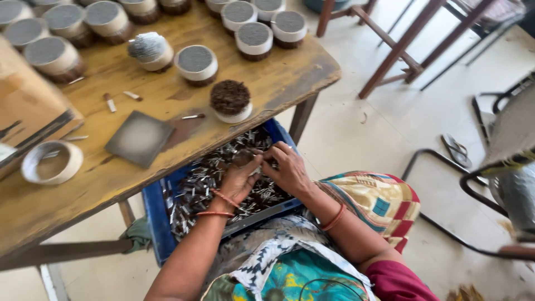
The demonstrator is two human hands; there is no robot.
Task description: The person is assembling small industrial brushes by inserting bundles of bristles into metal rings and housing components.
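Note:
A blue crate (155,223) sits under the wooden table's edge, resting by my lap, full of small thin silvery and dark sticks (200,181). My left hand (238,177) reaches into the crate, fingers curled around a bunch of the sticks. My right hand (287,167) lies beside it, fingers touching the same bunch near the crate's far side. Both wrists wear orange bangles. On the table just above stands a round bundle with a dark top (230,101).
The wooden table (83,189) carries several round paper-wrapped bundles (196,63), a grey square pad (139,137), an empty paper ring (52,161) and loose sticks. Chair frames (401,50) and a sandal (456,149) stand on the floor to the right.

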